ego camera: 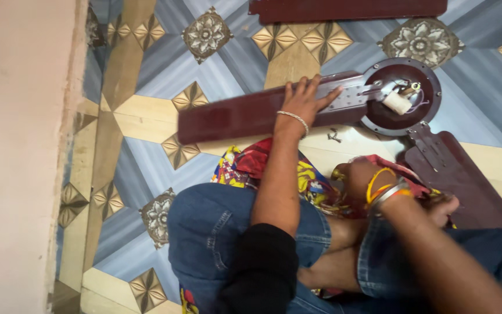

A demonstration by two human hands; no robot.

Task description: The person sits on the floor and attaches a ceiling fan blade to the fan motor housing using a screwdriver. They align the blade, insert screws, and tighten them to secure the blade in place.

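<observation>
Fingers of left hand flat, spread on maroon fan blade; right hand curled, grip unclear.

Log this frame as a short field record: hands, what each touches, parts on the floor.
left hand: left hand pressed flat, palm down, on the long dark maroon fan blade
right hand: right hand curled over the multicoloured patterned cloth in the lap; grip contents hidden
hub: round maroon fan motor hub, blade bracket joined, white cylindrical capacitor with wires inside
other blades: second maroon blade at right; third at top edge
floor: patterned tile floor; small loose metal fastener near hub
</observation>
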